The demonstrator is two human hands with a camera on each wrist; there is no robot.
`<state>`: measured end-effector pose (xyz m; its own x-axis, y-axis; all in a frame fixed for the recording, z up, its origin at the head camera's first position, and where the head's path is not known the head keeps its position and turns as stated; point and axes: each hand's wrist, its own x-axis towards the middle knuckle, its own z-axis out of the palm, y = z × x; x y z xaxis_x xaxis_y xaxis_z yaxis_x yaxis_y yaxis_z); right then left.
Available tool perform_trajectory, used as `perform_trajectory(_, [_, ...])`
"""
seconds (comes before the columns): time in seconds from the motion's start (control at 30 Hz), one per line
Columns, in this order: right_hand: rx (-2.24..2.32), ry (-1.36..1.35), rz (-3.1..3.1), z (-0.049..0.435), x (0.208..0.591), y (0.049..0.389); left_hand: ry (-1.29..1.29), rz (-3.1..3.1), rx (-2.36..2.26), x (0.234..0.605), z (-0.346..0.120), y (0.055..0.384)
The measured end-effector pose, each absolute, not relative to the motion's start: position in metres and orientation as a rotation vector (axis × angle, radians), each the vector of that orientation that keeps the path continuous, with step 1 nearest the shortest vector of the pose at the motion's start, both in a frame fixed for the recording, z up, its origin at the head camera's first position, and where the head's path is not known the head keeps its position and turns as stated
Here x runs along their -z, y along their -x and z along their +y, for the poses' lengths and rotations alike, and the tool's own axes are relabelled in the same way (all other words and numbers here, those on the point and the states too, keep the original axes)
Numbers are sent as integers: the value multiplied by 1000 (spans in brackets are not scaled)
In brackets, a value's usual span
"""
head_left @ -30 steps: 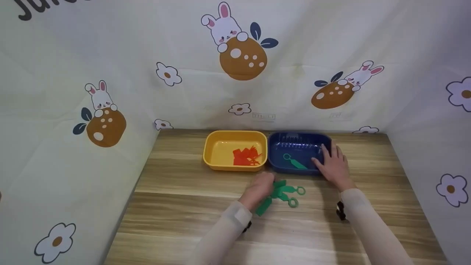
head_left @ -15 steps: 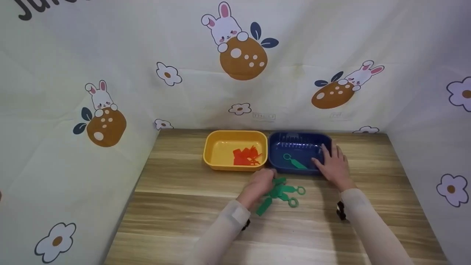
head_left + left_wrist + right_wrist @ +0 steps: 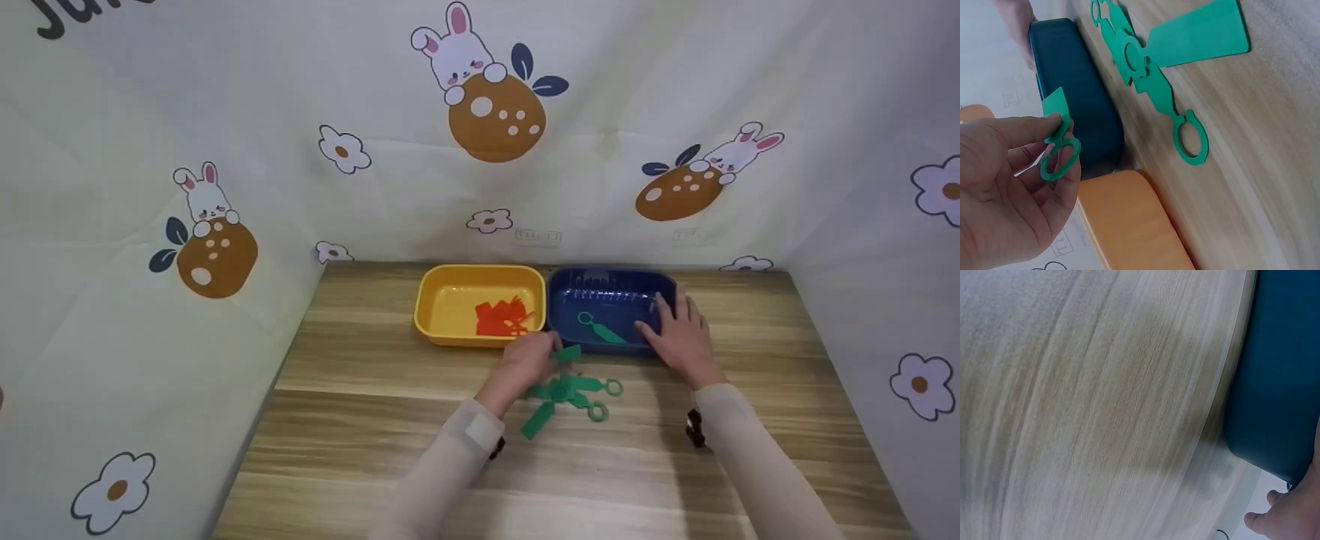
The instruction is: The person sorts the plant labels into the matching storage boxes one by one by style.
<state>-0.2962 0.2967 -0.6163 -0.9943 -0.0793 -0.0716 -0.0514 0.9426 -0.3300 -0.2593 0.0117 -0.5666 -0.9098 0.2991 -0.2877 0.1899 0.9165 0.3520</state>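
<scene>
The thumb and fingers of the left hand (image 3: 1013, 185) pinch one green tag (image 3: 1057, 109), its ring hanging just below the fingertips. Half a second ago that hand was down at the pile; now it has risen toward the boxes with this tag apart from the rest, which suggests the pick has worked.

Below these fingers, nearer the person, lies the pile of tags (image 3: 1157, 93): seemingly four, though overlap makes that uncertain. Just beyond the fingers stand two boxes side by side: leftward the yellow box (image 3: 465, 341), with red pieces (image 3: 499, 319) too overlapped to count; rightward the blue box (image 3: 600, 348), with one loose tag (image 3: 607, 332) inside.

The right hand (image 3: 686, 345) holds no tag; its spread fingers rest on the blue box's right edge, where they were before.
</scene>
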Motion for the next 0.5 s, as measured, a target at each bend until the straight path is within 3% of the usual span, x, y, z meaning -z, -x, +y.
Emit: perform_trajectory(0.5, [539,93,2997,298,618,298,-394,2809,-500,549,12,270])
